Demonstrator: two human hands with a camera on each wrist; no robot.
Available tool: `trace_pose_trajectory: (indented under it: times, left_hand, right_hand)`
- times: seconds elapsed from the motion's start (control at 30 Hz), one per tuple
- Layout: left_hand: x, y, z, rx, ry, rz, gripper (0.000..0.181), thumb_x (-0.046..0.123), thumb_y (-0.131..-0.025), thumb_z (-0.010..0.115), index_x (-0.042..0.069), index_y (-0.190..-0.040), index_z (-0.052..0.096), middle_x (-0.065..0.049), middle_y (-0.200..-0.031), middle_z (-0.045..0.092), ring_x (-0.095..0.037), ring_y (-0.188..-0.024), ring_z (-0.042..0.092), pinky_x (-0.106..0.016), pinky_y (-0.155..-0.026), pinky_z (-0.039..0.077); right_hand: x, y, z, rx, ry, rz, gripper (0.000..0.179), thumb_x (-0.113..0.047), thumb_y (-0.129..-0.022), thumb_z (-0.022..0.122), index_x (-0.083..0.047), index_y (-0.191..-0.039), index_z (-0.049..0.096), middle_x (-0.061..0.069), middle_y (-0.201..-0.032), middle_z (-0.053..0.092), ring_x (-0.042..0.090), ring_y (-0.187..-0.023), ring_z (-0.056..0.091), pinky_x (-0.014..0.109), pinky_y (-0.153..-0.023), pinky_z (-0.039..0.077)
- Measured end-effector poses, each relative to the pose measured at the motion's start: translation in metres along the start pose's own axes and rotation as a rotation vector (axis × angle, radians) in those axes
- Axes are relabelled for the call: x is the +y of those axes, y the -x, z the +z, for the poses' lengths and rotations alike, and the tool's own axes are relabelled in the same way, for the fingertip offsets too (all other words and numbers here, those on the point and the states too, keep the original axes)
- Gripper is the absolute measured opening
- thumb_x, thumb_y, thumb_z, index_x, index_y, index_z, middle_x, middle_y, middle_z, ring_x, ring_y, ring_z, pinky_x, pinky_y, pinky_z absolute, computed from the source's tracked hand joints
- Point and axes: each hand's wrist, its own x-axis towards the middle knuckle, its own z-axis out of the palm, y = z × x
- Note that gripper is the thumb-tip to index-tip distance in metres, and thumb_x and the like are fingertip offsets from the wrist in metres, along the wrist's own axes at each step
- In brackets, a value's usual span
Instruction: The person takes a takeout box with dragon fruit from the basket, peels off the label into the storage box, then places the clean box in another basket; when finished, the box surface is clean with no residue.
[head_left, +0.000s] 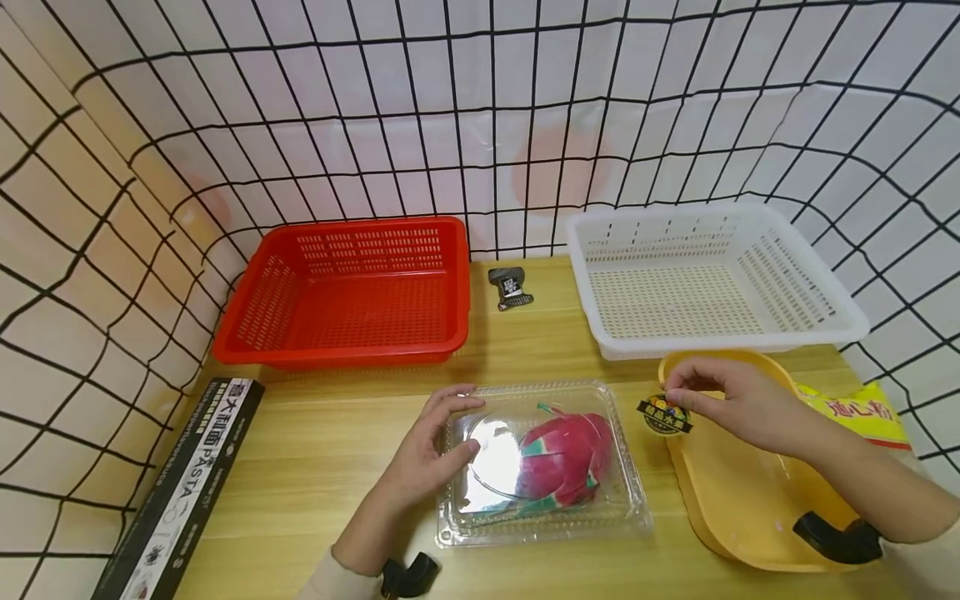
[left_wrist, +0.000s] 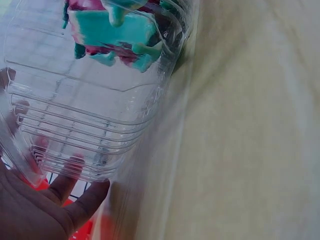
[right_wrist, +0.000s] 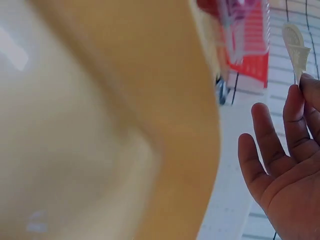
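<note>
A clear plastic clamshell box with a pink and green dragon fruit inside lies in front of me, its lid down. My left hand rests on the box's left side, the thumb over the lid; in the left wrist view, fingertips touch the ribbed end wall. To the right of the box, my right hand pinches a round black-and-gold sticker between thumb and forefinger. Its pale back shows in the right wrist view, the other fingers spread apart.
A yellow tray lies under my right arm, with a yellow pasta bag beyond it. Red and white baskets stand at the back, a small dark item between them. A black pasta box lies at left.
</note>
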Motion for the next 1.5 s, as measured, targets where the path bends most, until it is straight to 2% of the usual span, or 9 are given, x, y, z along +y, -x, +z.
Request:
trace_pose_trajectory:
  times: [0.2, 0.43, 0.63, 0.87, 1.03, 1.23, 1.33, 1.5]
  left_hand:
    - [-0.001, 0.0, 0.0, 0.001, 0.001, -0.013, 0.048, 0.01, -0.089, 0.071, 0.018, -0.135, 0.06, -0.008, -0.152, 0.045, -0.034, -0.147, 0.037, -0.063, -0.119, 0.026]
    - [-0.001, 0.0, 0.0, 0.004, -0.014, -0.002, 0.047, 0.01, -0.09, 0.071, 0.017, -0.135, 0.06, -0.008, -0.152, 0.046, -0.035, -0.145, 0.039, -0.066, -0.118, 0.026]
    - [0.0, 0.0, 0.0, 0.005, -0.012, -0.001, 0.046, 0.011, -0.09, 0.071, 0.016, -0.135, 0.06, -0.007, -0.152, 0.046, -0.035, -0.145, 0.039, -0.067, -0.117, 0.025]
    - [-0.001, 0.0, -0.001, 0.0, -0.006, -0.001, 0.046, 0.011, -0.091, 0.07, 0.017, -0.135, 0.06, -0.007, -0.152, 0.045, -0.036, -0.145, 0.038, -0.067, -0.117, 0.025]
    - [-0.002, 0.001, 0.0, 0.0, -0.004, 0.007, 0.046, 0.01, -0.09, 0.07, 0.017, -0.135, 0.06, -0.008, -0.152, 0.045, -0.036, -0.145, 0.039, -0.066, -0.118, 0.026]
    - [-0.001, 0.001, 0.0, 0.001, -0.002, 0.001, 0.046, 0.01, -0.09, 0.07, 0.017, -0.135, 0.06, -0.008, -0.152, 0.045, -0.035, -0.146, 0.038, -0.064, -0.118, 0.026]
    - [0.0, 0.001, 0.0, 0.004, -0.009, 0.002, 0.046, 0.01, -0.09, 0.07, 0.017, -0.135, 0.06, -0.008, -0.152, 0.045, -0.035, -0.146, 0.038, -0.063, -0.119, 0.027]
    - [-0.001, 0.001, 0.0, 0.001, -0.008, 0.007, 0.046, 0.01, -0.091, 0.07, 0.017, -0.135, 0.06, -0.009, -0.152, 0.045, -0.036, -0.145, 0.039, -0.061, -0.119, 0.027]
  right_hand:
    - [0.021, 0.015, -0.009, -0.002, 0.061, 0.096, 0.007, -0.034, -0.099, 0.067, -0.027, -0.097, 0.068, -0.008, -0.094, 0.07, 0.0, -0.091, 0.061, 0.023, -0.075, 0.049]
    - [0.043, 0.026, -0.011, -0.02, 0.097, 0.146, 0.007, -0.031, -0.099, 0.067, -0.024, -0.098, 0.069, -0.008, -0.094, 0.07, -0.003, -0.088, 0.059, 0.021, -0.074, 0.051]
    - [0.049, 0.028, -0.01, -0.04, 0.122, 0.178, 0.011, -0.034, -0.098, 0.068, -0.023, -0.098, 0.068, -0.007, -0.096, 0.071, 0.0, -0.083, 0.058, 0.021, -0.07, 0.05]
    - [0.052, 0.028, -0.012, -0.025, 0.126, 0.184, 0.011, -0.032, -0.097, 0.07, -0.022, -0.099, 0.071, -0.004, -0.101, 0.072, -0.003, -0.086, 0.058, 0.02, -0.072, 0.052]
    - [0.05, 0.025, -0.018, 0.01, 0.13, 0.195, 0.013, -0.036, -0.098, 0.069, -0.023, -0.101, 0.072, -0.002, -0.106, 0.073, -0.002, -0.094, 0.059, 0.018, -0.075, 0.051]
    - [0.047, 0.023, -0.037, 0.108, 0.094, 0.167, 0.012, -0.031, -0.098, 0.07, -0.021, -0.105, 0.073, -0.003, -0.103, 0.073, -0.018, -0.09, 0.053, 0.015, -0.072, 0.051]
    - [0.049, 0.02, -0.049, 0.15, 0.093, 0.162, 0.017, -0.029, -0.097, 0.071, -0.018, -0.11, 0.073, -0.003, -0.102, 0.071, -0.02, -0.087, 0.053, 0.015, -0.069, 0.051]
    - [0.062, 0.013, -0.067, 0.183, 0.14, 0.184, 0.029, -0.03, -0.098, 0.069, -0.011, -0.12, 0.07, 0.01, -0.113, 0.071, -0.022, -0.084, 0.05, 0.012, -0.066, 0.049]
